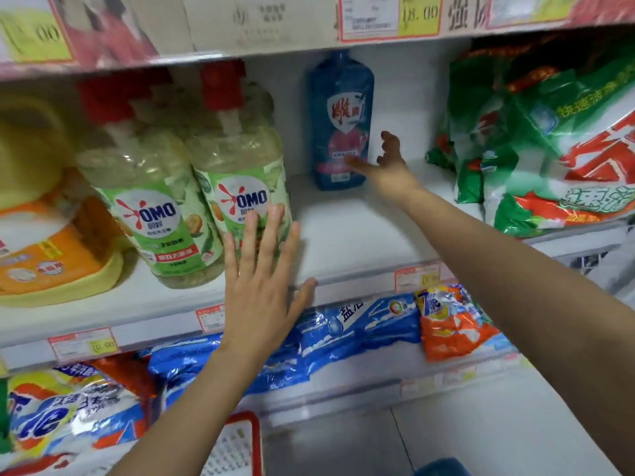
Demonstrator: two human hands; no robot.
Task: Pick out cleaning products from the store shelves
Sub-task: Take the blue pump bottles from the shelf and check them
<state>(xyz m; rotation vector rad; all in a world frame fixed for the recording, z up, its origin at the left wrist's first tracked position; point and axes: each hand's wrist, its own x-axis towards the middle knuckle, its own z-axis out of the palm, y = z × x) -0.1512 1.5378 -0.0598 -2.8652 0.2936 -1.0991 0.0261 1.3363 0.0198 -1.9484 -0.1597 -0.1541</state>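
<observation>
Left hand (pixel 264 269) was raised flat, back toward camera, fingers (pixel 271 231) straight and spread, thumb angled out right. Left forearm rose from lower left. Right arm stretched far forward, bare. Right hand (pixel 388 159) was open, thumb pointing left, fingers curled loosely upward.

Bright even light, motion-blurred edges.
</observation>
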